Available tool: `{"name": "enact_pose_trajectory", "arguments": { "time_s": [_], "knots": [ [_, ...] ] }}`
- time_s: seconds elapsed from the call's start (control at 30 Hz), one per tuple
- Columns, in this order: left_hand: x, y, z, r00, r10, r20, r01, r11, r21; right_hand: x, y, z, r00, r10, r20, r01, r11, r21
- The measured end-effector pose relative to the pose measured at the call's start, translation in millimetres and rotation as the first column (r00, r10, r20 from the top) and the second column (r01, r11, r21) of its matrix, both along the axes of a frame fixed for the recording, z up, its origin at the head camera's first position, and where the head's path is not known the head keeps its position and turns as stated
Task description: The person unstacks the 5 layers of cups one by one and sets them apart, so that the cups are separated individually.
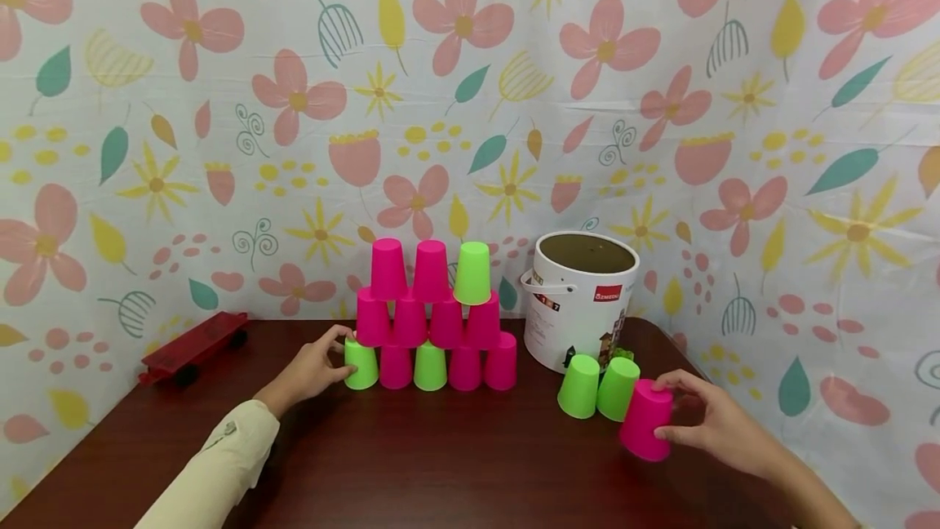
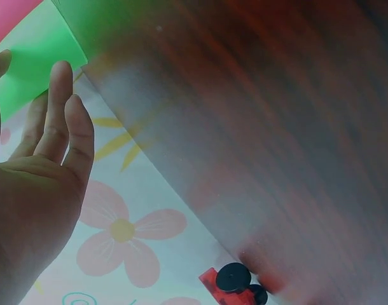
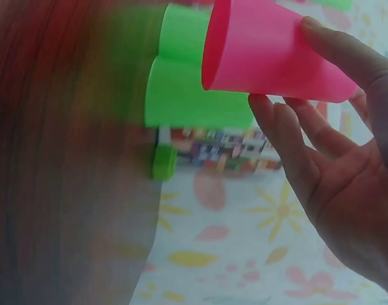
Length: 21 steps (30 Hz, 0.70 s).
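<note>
Pink and green cups stand upside down in a stepped stack on the table. My left hand (image 1: 317,366) holds the green cup (image 1: 362,366) at the left end of the bottom row, thumb on its near side. In the left wrist view the thumb touches that green cup (image 2: 38,54). My right hand (image 1: 716,423) grips a pink cup (image 1: 646,420), slightly tilted, mouth down. The right wrist view shows its thumb and fingers on opposite sides of this pink cup (image 3: 270,51). The top row has two pink cups (image 1: 387,269) and one green cup (image 1: 472,273).
Two upside-down green cups (image 1: 579,386) stand beside the pink cup in the right hand. Behind them is a white bucket (image 1: 558,325) with a handle. A red toy skateboard (image 1: 194,347) lies at the back left of the dark wooden table (image 1: 441,464). A flowered curtain hangs behind.
</note>
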State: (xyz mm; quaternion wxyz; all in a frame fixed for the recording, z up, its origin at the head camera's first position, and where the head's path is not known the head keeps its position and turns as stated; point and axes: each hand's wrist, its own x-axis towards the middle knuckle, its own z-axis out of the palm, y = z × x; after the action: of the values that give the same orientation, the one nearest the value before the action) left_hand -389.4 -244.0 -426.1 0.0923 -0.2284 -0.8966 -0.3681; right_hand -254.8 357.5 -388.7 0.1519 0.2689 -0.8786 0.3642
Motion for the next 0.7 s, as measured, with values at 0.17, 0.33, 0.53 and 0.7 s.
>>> {"name": "enact_pose_trajectory", "arguments": {
  "time_s": [0.17, 0.33, 0.53, 0.7],
  "knots": [
    [-0.3, 0.5, -0.3, 1.0, 0.005, 0.005, -0.005, 1.0, 0.004, -7.4, 20.7, -7.0, 0.997, 0.054, 0.053, -0.054, 0.999, -0.004],
    [-0.4, 1.1, 0.8, 1.0, 0.006, 0.004, -0.006, 1.0, 0.003, -11.4, 34.8, -10.8, 0.993, 0.036, 0.11, -0.034, 0.999, -0.019],
    [0.1, 1.1, 1.5, 1.0, 0.007, 0.003, -0.007, 1.0, -0.007, -17.9, 41.0, -10.7, 0.985, -0.084, 0.152, 0.092, 0.995, -0.042],
    [1.2, 1.5, 0.1, 1.0, 0.013, 0.007, -0.013, 1.0, -0.006, -26.9, 41.5, -10.6, 0.961, -0.191, 0.198, 0.198, 0.98, -0.017]
  ]
}}
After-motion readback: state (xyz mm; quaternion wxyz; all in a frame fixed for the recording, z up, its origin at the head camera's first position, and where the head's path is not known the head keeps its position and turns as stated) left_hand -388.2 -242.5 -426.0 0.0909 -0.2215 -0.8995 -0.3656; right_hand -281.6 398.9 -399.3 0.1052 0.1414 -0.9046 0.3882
